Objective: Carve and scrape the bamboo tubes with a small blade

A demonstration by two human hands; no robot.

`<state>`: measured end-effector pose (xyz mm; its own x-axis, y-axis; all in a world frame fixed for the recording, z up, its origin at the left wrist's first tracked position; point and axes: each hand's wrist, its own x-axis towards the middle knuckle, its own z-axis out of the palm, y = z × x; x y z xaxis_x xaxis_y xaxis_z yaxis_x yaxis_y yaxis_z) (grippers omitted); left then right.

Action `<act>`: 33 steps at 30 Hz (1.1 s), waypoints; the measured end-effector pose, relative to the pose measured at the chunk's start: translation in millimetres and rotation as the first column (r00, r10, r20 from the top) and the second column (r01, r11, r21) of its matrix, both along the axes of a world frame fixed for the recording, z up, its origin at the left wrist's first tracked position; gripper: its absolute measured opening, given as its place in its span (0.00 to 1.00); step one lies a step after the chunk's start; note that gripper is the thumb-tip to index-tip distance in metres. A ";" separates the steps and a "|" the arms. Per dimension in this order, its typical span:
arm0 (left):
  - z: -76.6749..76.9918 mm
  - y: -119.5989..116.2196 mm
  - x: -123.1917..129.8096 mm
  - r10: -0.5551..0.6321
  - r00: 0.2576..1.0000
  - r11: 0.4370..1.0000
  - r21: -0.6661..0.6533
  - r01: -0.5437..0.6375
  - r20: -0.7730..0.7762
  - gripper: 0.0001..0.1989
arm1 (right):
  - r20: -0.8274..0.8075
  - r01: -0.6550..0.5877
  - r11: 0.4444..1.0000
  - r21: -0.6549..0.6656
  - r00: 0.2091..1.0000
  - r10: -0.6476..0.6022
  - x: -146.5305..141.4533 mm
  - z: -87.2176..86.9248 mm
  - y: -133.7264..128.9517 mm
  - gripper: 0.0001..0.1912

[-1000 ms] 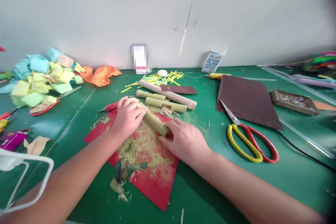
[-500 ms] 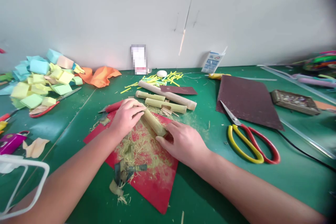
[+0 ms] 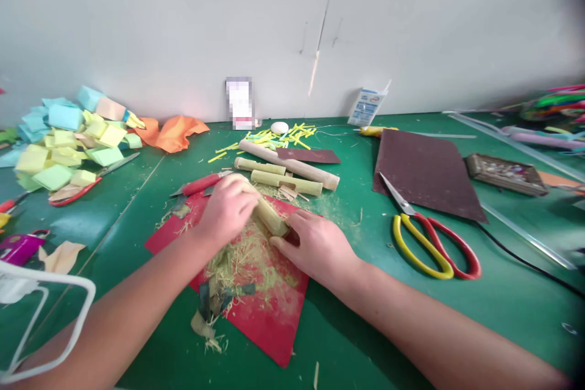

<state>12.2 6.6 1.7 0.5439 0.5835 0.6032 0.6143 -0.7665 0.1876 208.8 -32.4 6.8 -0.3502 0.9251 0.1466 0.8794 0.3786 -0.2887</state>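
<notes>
A pale green bamboo tube (image 3: pixel 269 214) lies slanted over a red sheet (image 3: pixel 278 329) strewn with shavings and dust. My left hand (image 3: pixel 233 204) is closed over the tube's far end, fingers curled on top; whether sandpaper is under them I cannot tell. At the near end, my right hand (image 3: pixel 317 247) grips the tube between thumb and fingers. Beyond the hands lie a notched bamboo piece (image 3: pixel 287 183), a shorter one and a longer pale stick (image 3: pixel 311 170). A red-handled knife (image 3: pixel 201 184) rests beside my left hand.
Scissors (image 3: pixel 429 244) with yellow and red handles overlap dark brown sandpaper (image 3: pixel 420 170) on the right. Behind that stands a small box (image 3: pixel 505 173). Folded paper pieces (image 3: pixel 68 140) heap at the left, near an orange cloth (image 3: pixel 176 133). A white frame (image 3: pixel 86 292) juts in at lower left.
My left hand has slid a little along the tube toward my right hand, its fingers more curled. My right hand keeps its grip at the near end. The view has shifted slightly.
</notes>
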 end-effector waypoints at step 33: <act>-0.6 2.4 -3.6 -0.034 0.999 0.999 0.012 0.034 -0.002 0.07 | -0.058 -0.007 0.999 -0.050 0.998 0.004 2.8 -1.4 3.4 0.15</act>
